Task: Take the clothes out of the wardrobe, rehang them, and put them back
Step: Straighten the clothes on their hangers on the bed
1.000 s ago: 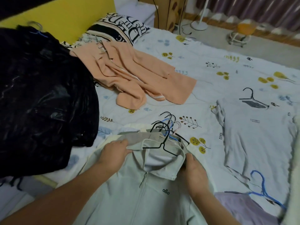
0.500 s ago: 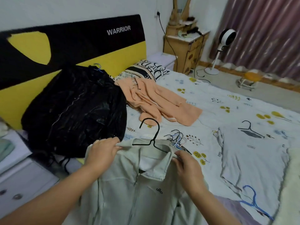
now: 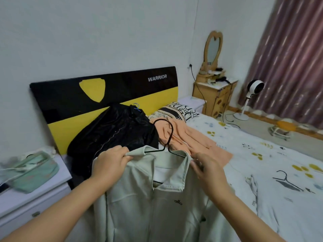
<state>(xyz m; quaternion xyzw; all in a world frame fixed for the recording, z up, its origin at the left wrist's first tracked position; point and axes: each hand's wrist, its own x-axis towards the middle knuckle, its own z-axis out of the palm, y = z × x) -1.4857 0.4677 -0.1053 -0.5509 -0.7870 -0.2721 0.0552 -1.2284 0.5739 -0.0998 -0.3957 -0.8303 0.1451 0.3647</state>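
At the far left of the frame I see a white nightstand (image 3: pixel 33 198) carrying a pale green pouch (image 3: pixel 35 173). To its right, a black and yellow headboard (image 3: pixel 73 102), lettered WARRIOR, stands against the wall. A glossy black jacket (image 3: pixel 111 135) lies heaped at the foot of the headboard, with a blue hanger hook (image 3: pixel 137 107) showing at its top.

Lower centre: my left hand (image 3: pixel 111 163) pinches the left side of the collar of a pale green zip jacket (image 3: pixel 153 206), thumb and fingers curled onto the fabric. The jacket is raised above the bed (image 3: pixel 244 142) on a black wire hanger (image 3: pixel 167 137); the hanger's hook rises above the collar and its shoulders run inside the neck opening. A small dark logo sits on the chest at centre right. My right hand (image 3: pixel 208 172) lies against the right side of the collar with fingers fairly straight; I cannot tell whether it grips the cloth or merely touches it.

Behind the hanger, an orange garment (image 3: pixel 192 138) is spread on the patterned sheet, and a lettered pillow (image 3: pixel 180 110) lies just beyond it. Upper centre right: a wooden dressing table (image 3: pixel 215 96) with an oval mirror (image 3: pixel 213 46). Further right, a white floor fan (image 3: pixel 253 91) stands before a striped curtain (image 3: pixel 293 58). At the lower right, a pale T-shirt (image 3: pixel 279 203) lies flat on the bed with another black hanger (image 3: pixel 286 180) lying on it.
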